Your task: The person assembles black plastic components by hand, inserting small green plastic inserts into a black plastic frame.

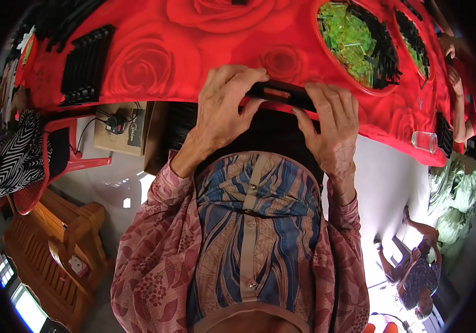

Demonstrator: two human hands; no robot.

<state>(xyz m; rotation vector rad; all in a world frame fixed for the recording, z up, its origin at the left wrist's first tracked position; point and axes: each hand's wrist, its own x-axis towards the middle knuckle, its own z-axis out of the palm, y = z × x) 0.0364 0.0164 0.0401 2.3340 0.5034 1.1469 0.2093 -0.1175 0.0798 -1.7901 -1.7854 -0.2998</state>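
Both my hands hold a long black bar [299, 99] with a slot in its middle, level at the near edge of the table. Something reddish shows through the slot. My left hand [224, 102] pinches the left end between thumb and fingers. The right end is gripped by my right hand [329, 119], fingers on top and thumb beneath. A red basin [331, 61] beyond my right hand holds many small clear green-yellow pieces [349, 41] and slim black pieces [385, 61]. Similar-looking black bars [85, 66] lie stacked on the table to the left.
A red rose-print cloth [138, 61] covers the table. A second basin [416, 47] and a clear glass [424, 141] stand at the right, near another person's arm [457, 105]. Left of me are a cardboard box [118, 139], a red chair [77, 161] and a wooden bench [54, 238].
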